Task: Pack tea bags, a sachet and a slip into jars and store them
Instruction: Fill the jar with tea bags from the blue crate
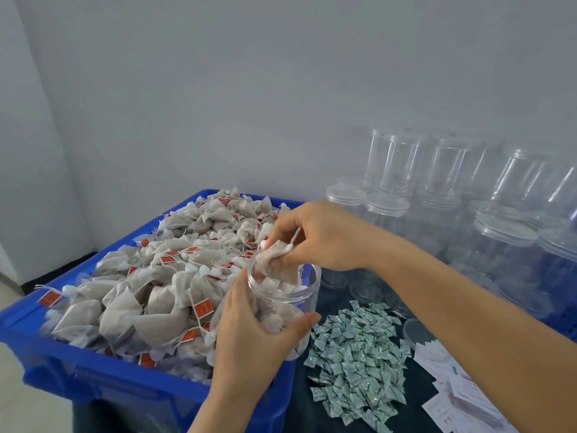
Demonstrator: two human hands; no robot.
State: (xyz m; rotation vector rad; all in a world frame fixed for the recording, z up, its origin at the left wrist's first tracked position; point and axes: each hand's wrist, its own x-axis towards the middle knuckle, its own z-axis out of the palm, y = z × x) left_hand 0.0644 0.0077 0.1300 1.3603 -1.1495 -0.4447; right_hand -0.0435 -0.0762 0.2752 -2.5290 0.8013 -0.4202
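Pinching a pale, cloth-like tea bag (278, 260) between thumb and curled fingers, the person's right hand (315, 235) lowers it into the mouth of a clear, round plastic jar (285, 295), which already holds several such bags. The left hand (253, 332) wraps around the jar's side, thumb on one wall and fingers on the other, holding it tilted just above the near corner of a blue plastic crate (103, 379) heaped with more tea bags bearing small red paper tags (201, 309).

Filling appears to be the step in hand, with the jar perhaps half loaded. Releasing this bag and reaching back to the crate would likely follow until the count is met; the sachet and slip seem still to come.

Beside the crate, on the dark counter (415, 389), lies a scattered pile of small green-and-white sachets (356, 360), and just to its right a loose spread of white printed paper slips (459, 398). Behind them, stacked rows of empty clear lidded jars (443, 195) stand against the pale wall.
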